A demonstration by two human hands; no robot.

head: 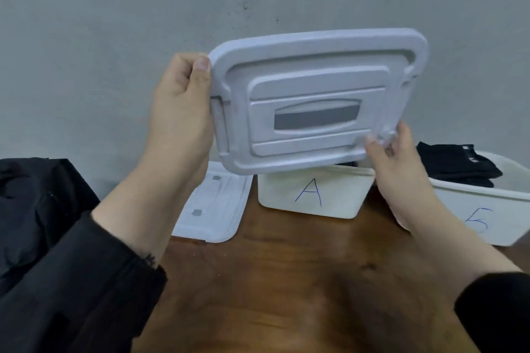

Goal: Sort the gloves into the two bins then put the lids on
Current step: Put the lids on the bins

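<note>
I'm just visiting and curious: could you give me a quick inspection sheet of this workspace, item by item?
Surface: brown wooden table, bare in the middle.
Job's things: white lid held up, tilted, above bin A; bin B open, with black gloves piled inside; second lid flat on the table, left of bin A.
Clutter: black garment at the left.
Hands: left hand grips the lid's left edge; right hand pinches its lower right corner.
Cables: nothing seen.
Surroundings: plain grey wall behind.

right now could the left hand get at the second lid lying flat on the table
Probably not yet: the left hand grips the raised lid. The flat lid lies uncovered just below, beside bin A.
</note>
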